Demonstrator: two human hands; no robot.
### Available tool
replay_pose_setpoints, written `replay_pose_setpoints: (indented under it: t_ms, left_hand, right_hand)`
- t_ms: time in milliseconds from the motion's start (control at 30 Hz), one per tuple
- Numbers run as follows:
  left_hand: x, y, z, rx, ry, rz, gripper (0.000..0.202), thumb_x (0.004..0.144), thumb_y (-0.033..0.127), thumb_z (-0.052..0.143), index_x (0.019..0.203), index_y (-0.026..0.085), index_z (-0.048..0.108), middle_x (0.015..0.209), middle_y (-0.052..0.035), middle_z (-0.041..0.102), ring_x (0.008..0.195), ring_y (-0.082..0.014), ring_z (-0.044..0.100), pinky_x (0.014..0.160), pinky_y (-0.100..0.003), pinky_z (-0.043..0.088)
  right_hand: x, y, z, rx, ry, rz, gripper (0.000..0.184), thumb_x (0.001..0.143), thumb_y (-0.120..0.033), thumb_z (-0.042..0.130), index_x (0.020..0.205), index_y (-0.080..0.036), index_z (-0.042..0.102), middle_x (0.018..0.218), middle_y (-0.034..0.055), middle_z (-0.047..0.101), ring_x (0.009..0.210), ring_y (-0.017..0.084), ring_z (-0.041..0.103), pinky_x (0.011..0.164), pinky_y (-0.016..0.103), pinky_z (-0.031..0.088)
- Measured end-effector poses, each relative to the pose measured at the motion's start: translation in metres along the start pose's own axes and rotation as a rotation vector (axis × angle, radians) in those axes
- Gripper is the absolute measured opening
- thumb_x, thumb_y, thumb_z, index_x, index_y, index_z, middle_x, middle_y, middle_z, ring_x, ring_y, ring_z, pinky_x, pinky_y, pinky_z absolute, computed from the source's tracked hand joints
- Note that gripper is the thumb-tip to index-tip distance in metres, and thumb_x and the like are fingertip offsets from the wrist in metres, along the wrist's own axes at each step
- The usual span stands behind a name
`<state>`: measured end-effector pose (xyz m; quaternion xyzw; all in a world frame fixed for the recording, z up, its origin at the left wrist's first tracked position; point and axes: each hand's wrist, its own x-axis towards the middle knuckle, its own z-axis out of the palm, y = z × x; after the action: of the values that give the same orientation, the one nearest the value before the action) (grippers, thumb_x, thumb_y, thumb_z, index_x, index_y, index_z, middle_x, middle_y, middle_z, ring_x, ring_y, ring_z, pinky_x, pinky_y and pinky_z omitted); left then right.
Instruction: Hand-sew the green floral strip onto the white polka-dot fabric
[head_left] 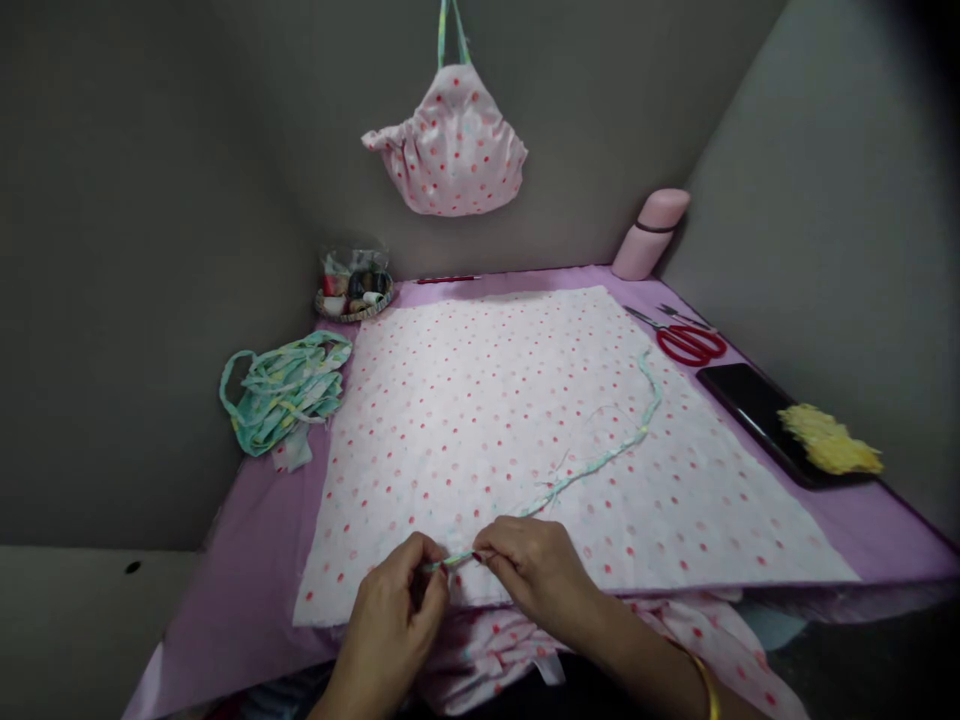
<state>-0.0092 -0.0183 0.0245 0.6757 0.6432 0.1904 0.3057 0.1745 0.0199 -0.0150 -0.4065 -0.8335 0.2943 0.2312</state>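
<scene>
A narrow green fabric cord (604, 462) curves over a white cloth with red dots (465, 400). Its near end runs between my two hands. Thumb and fingers of my left hand (401, 605) pinch the cord's end. A short way to the right, my right hand (536, 570) pinches the same cord, leaving a short stretch showing between them. Loose threads stick out from the cord beyond my right hand. Whether a needle is in my fingers is too small to tell. More dotted fabric (487, 650) lies bunched below the table edge, near my wrists.
On the left lie a bundle of green fabric strips (289, 390) and a small basket (356, 305) of sewing items. A pencil (448, 280) is at the back. Right: pink bottle (651, 235), red-handled scissors (690, 345), phone (750, 410), yellow clump (829, 440). A dotted pouch-like piece (457, 150) hangs above.
</scene>
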Motion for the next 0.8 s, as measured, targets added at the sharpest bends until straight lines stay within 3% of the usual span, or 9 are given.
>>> replay_pose_setpoints:
  t_ms: [67,133,200,300,400,633,800]
  left_hand:
    - [0.001,-0.004,0.006,-0.013,0.036,0.001,0.014,0.085,0.031,0.050,0.086,0.020,0.059,0.069,-0.0001,0.068,0.058,-0.0159,0.063,0.054,-0.023,0.048]
    - [0.002,-0.009,0.012,-0.037,0.081,0.042,0.019,0.084,0.031,0.054,0.098,0.022,0.063,0.088,-0.0032,0.073,0.075,-0.0184,0.068,0.068,-0.027,0.052]
    - [0.002,-0.012,0.015,-0.051,0.088,0.077,0.019,0.085,0.028,0.053,0.098,0.023,0.066,0.094,-0.0028,0.074,0.083,-0.0187,0.068,0.074,-0.028,0.052]
    - [0.001,-0.011,0.015,-0.074,0.058,0.083,0.020,0.088,0.026,0.048,0.086,0.023,0.068,0.082,-0.0013,0.074,0.074,-0.0168,0.068,0.067,-0.024,0.051]
    - [0.000,-0.007,0.012,-0.100,0.042,0.081,0.022,0.089,0.028,0.045,0.086,0.022,0.067,0.080,-0.0019,0.072,0.072,-0.0163,0.066,0.065,-0.024,0.048]
    - [0.001,-0.009,0.011,-0.156,0.011,-0.061,0.024,0.086,0.032,0.048,0.069,0.019,0.057,0.057,0.0029,0.058,0.054,-0.0134,0.053,0.052,-0.021,0.038]
    - [0.001,-0.011,0.007,-0.221,-0.025,-0.045,0.029,0.089,0.036,0.045,0.067,0.019,0.055,0.056,0.0032,0.055,0.053,-0.0129,0.051,0.051,-0.021,0.037]
  right_hand:
    - [0.000,0.000,0.000,-0.010,0.001,-0.001,0.019,0.091,-0.021,0.043,0.085,-0.021,0.061,0.077,0.0006,0.064,0.072,0.014,0.059,0.063,0.023,0.037]
    - [0.000,0.000,-0.001,-0.020,-0.001,-0.006,0.019,0.091,-0.021,0.042,0.085,-0.021,0.061,0.078,0.0006,0.064,0.073,0.015,0.059,0.064,0.024,0.037]
    - [0.000,0.000,-0.001,-0.026,-0.010,-0.011,0.019,0.091,-0.022,0.042,0.085,-0.021,0.061,0.078,0.0006,0.064,0.073,0.015,0.059,0.064,0.024,0.036]
    - [0.000,0.000,-0.001,-0.019,-0.020,-0.011,0.019,0.092,-0.022,0.042,0.086,-0.021,0.061,0.078,0.0005,0.064,0.073,0.015,0.059,0.064,0.024,0.036]
    - [0.001,0.000,-0.001,-0.001,-0.018,-0.014,0.018,0.091,-0.022,0.043,0.085,-0.021,0.060,0.078,0.0002,0.064,0.073,0.014,0.059,0.063,0.023,0.036]
    - [0.003,0.001,-0.002,0.024,0.001,-0.008,0.017,0.090,-0.021,0.046,0.084,-0.021,0.061,0.078,-0.0009,0.065,0.072,0.013,0.059,0.063,0.023,0.036]
    - [0.004,0.000,-0.003,0.019,-0.004,-0.004,0.015,0.089,-0.021,0.048,0.084,-0.022,0.062,0.077,-0.0022,0.065,0.071,0.012,0.059,0.062,0.022,0.036]
